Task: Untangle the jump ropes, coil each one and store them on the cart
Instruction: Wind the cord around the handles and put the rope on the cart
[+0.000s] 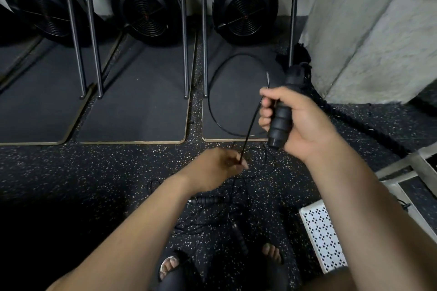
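While the right hand [300,120] curls its fingers and thumb firmly round a black ribbed handle [280,123], holding it nearly upright above the floor, the left hand [217,165] sits lower and pinches a thin black cord [251,123] between its fingertips. This cord runs taut in a straight slant from the right hand's fingers down to the left hand's pinch.

Beyond the hands, a wide loop [211,92] of black cord lies on a dark mat [142,106]; whether it belongs to the held rope I cannot tell. Below the hands, a tangle [227,210] of thin cords is spread over the speckled floor [94,172], with a second handle [205,201] and a third handle [238,238] lying in it. Two feet in open sandals [169,264] stand at the near edge of the tangle.

To the right, a white perforated panel [324,238] lies beside a pale metal frame [399,172]. A thick braided rope [359,123] trails along the base of a concrete pillar [378,30]. Three black fan wheels [146,4] stand against the far wall.
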